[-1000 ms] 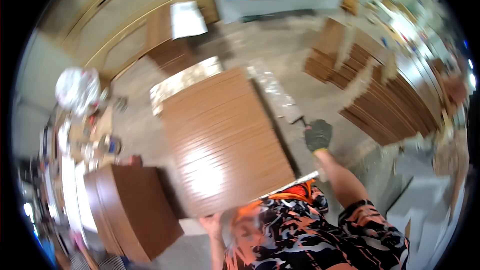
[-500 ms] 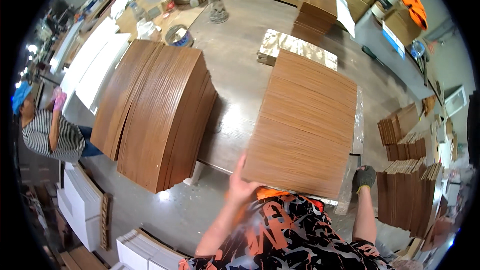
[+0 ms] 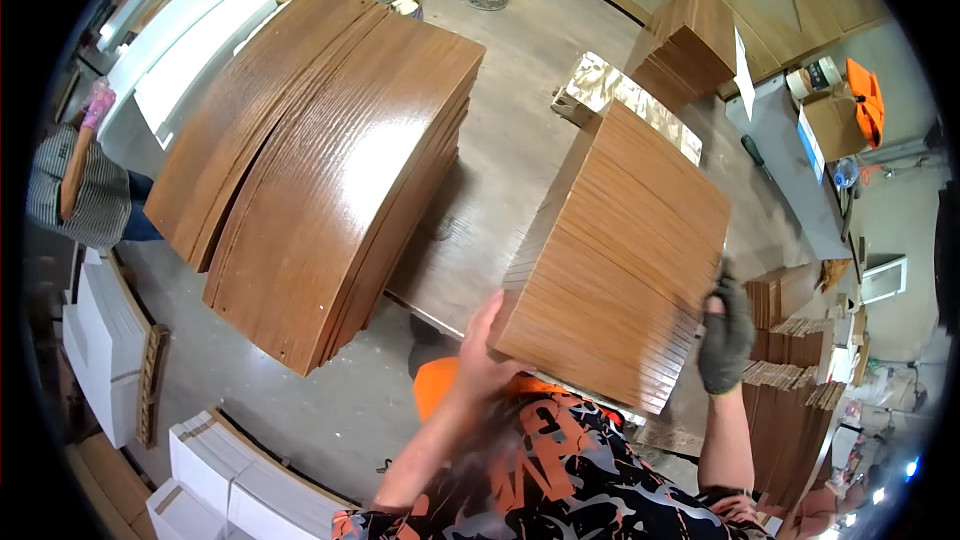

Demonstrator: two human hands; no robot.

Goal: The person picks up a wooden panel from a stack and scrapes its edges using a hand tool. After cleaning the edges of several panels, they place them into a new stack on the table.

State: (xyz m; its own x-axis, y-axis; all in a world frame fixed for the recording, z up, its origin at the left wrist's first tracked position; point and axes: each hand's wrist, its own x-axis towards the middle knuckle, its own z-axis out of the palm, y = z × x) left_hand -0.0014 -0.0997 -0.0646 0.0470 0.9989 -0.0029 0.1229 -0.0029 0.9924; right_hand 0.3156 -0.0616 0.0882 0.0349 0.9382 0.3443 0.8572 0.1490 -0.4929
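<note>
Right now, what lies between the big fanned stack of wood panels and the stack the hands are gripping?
In the head view, only a bare strip of brown tabletop separates the fanned panel stack from the held panel stack; nothing sits on it.

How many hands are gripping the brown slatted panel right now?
2: the bare left hand at the brown slatted panel's near-left corner, the gloved right hand on its right edge.
</note>
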